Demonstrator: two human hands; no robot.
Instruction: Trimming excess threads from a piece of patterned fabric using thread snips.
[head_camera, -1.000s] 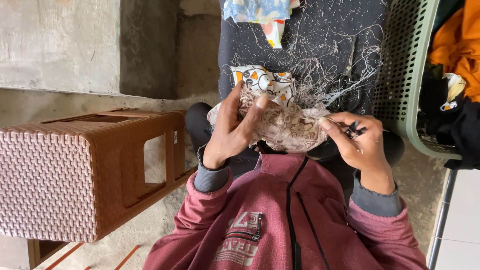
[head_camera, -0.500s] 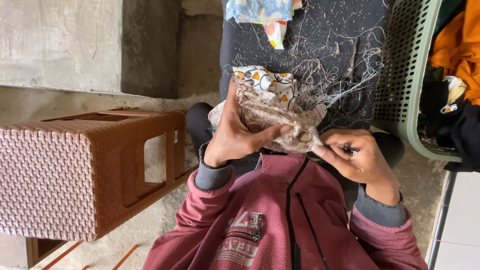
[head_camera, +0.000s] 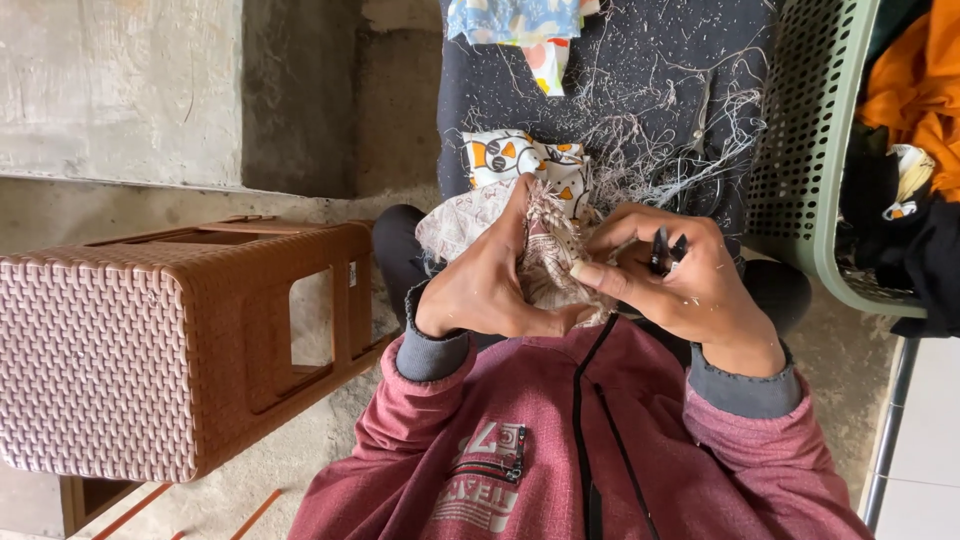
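Observation:
My left hand (head_camera: 490, 285) grips a piece of beige patterned cloth (head_camera: 455, 225) with frayed threads, held close to my chest. My right hand (head_camera: 680, 280) holds a small black thread snipper (head_camera: 665, 250) between its fingers, and its thumb and forefinger pinch the cloth's frayed edge right beside the left hand. Behind the hands, a white cloth with orange shapes (head_camera: 525, 160) lies on a dark cloth-covered surface (head_camera: 640, 70) strewn with loose threads (head_camera: 700, 140). A blue and yellow printed piece (head_camera: 520, 25) lies at the far end.
A brown woven plastic stool (head_camera: 170, 350) stands to the left on the concrete floor. A green perforated basket (head_camera: 810, 150) at the right holds orange and black garments (head_camera: 915, 90). A concrete wall (head_camera: 120, 90) is at upper left.
Both hands have drawn the beige cloth nearer to my body and bunched it smaller. My right hand moved left onto the cloth's edge, the snipper still in it.

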